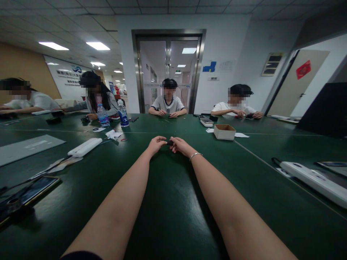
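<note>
Black and small, the part (170, 143) sat pinched between the fingertips of the left hand (156, 143) and the right hand (180, 144), both narrowed onto it and resting on the green table (168, 202); what the part was could not be told. The grip was by fingertips only, so a twist or a loosened pinch could have let the part drop and skid on the smooth top. Ahead of the fingers lay bare surface up to a box (224, 131), right of them. A white strip (84, 147) lay well to their left, another strip (311, 177) far right; near the forearms the table was open.
</note>
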`<state>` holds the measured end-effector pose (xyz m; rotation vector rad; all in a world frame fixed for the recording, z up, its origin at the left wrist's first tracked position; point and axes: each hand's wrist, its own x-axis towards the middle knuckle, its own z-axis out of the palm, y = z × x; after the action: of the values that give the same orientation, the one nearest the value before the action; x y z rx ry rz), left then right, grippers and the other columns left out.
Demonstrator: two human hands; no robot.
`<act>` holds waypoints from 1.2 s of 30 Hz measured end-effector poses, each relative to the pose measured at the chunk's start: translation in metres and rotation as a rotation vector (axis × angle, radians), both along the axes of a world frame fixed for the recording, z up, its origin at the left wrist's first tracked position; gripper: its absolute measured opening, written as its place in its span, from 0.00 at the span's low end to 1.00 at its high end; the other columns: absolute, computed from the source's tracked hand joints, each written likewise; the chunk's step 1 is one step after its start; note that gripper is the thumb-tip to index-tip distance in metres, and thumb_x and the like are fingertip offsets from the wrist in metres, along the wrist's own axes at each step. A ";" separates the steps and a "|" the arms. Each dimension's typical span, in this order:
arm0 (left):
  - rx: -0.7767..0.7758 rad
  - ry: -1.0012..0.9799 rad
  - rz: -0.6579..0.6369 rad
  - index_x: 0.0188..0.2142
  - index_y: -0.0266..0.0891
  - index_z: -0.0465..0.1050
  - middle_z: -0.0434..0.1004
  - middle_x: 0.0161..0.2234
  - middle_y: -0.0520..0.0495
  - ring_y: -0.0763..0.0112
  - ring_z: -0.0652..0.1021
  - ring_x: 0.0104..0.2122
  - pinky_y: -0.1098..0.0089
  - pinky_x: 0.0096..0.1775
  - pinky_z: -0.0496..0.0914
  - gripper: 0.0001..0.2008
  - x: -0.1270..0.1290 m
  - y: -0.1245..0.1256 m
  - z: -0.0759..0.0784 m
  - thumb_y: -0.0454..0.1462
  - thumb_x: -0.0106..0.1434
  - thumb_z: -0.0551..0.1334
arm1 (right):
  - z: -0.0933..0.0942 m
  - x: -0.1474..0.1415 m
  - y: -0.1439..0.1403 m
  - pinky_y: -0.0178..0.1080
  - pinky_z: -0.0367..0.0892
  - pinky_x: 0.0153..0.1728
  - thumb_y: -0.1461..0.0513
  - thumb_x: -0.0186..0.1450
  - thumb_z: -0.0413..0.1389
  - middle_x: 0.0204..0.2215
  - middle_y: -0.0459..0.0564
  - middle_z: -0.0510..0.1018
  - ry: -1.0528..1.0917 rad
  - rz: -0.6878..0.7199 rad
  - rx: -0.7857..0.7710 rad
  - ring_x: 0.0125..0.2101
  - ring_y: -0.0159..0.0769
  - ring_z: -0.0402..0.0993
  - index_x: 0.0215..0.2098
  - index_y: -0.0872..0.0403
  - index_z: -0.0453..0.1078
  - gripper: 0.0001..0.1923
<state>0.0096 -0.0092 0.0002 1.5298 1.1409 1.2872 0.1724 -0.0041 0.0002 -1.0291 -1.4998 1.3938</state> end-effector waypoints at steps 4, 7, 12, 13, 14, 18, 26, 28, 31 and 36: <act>-0.018 0.016 0.013 0.34 0.33 0.71 0.68 0.20 0.53 0.78 0.66 0.20 0.76 0.24 0.60 0.12 0.000 -0.001 0.001 0.32 0.46 0.62 | 0.000 0.002 -0.001 0.27 0.63 0.13 0.68 0.63 0.49 0.21 0.43 0.69 0.054 0.022 0.025 0.13 0.25 0.65 0.40 0.56 0.61 0.07; -0.035 0.011 -0.004 0.33 0.34 0.71 0.69 0.20 0.52 0.78 0.67 0.21 0.75 0.25 0.61 0.10 0.001 -0.002 0.001 0.31 0.47 0.60 | 0.002 0.004 -0.004 0.28 0.67 0.17 0.72 0.59 0.52 0.23 0.42 0.69 0.109 0.066 0.011 0.16 0.25 0.68 0.42 0.55 0.61 0.14; -0.043 -0.008 0.000 0.33 0.33 0.70 0.69 0.19 0.53 0.78 0.67 0.20 0.76 0.25 0.61 0.09 0.002 0.001 0.000 0.31 0.49 0.59 | 0.002 0.002 -0.003 0.28 0.65 0.15 0.63 0.66 0.48 0.20 0.47 0.70 0.040 0.035 -0.017 0.15 0.27 0.67 0.39 0.58 0.61 0.05; -0.048 -0.010 0.001 0.33 0.33 0.70 0.69 0.19 0.53 0.78 0.68 0.20 0.76 0.25 0.61 0.09 0.001 0.002 0.000 0.31 0.49 0.59 | 0.002 0.001 -0.003 0.28 0.64 0.14 0.63 0.67 0.47 0.20 0.47 0.70 0.023 0.032 -0.011 0.14 0.26 0.66 0.39 0.59 0.61 0.06; -0.052 -0.009 0.002 0.33 0.33 0.70 0.69 0.19 0.53 0.78 0.68 0.20 0.76 0.25 0.61 0.09 0.001 0.002 0.000 0.31 0.50 0.59 | 0.002 0.001 -0.003 0.28 0.64 0.14 0.63 0.67 0.47 0.19 0.46 0.70 0.016 0.036 -0.003 0.14 0.26 0.65 0.39 0.59 0.61 0.06; -0.063 0.008 -0.012 0.33 0.33 0.71 0.68 0.17 0.53 0.79 0.67 0.18 0.77 0.23 0.60 0.08 0.000 0.003 0.000 0.32 0.53 0.57 | 0.002 0.005 -0.005 0.28 0.67 0.17 0.71 0.61 0.51 0.24 0.43 0.69 0.084 0.089 0.027 0.16 0.23 0.67 0.42 0.56 0.62 0.12; -0.058 0.008 -0.013 0.32 0.31 0.71 0.66 0.15 0.53 0.80 0.65 0.16 0.78 0.20 0.58 0.08 0.000 0.003 -0.001 0.34 0.55 0.56 | 0.001 0.001 -0.002 0.27 0.66 0.17 0.62 0.65 0.50 0.21 0.47 0.71 0.016 0.037 -0.005 0.16 0.26 0.68 0.39 0.59 0.62 0.07; -0.061 0.011 -0.013 0.33 0.31 0.71 0.66 0.15 0.53 0.80 0.65 0.16 0.78 0.20 0.59 0.09 0.000 0.003 -0.001 0.34 0.55 0.56 | 0.001 0.001 -0.002 0.27 0.64 0.15 0.62 0.67 0.46 0.18 0.47 0.70 0.016 0.040 -0.002 0.15 0.26 0.66 0.39 0.59 0.62 0.08; -0.063 0.017 -0.010 0.33 0.31 0.71 0.66 0.15 0.52 0.80 0.65 0.16 0.78 0.20 0.59 0.09 -0.001 0.004 -0.002 0.34 0.55 0.56 | 0.002 0.003 -0.004 0.27 0.66 0.16 0.68 0.65 0.49 0.20 0.45 0.71 0.061 0.058 0.001 0.15 0.26 0.67 0.41 0.58 0.62 0.07; -0.072 0.019 -0.013 0.32 0.31 0.71 0.66 0.15 0.53 0.80 0.65 0.15 0.78 0.20 0.59 0.08 0.000 0.004 -0.001 0.33 0.55 0.56 | 0.001 0.004 -0.004 0.28 0.68 0.19 0.72 0.61 0.52 0.23 0.46 0.72 0.082 0.051 -0.018 0.18 0.26 0.70 0.42 0.58 0.62 0.11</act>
<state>0.0094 -0.0053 -0.0012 1.4968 1.1753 1.2128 0.1765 -0.0078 0.0016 -0.9392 -1.4650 1.4696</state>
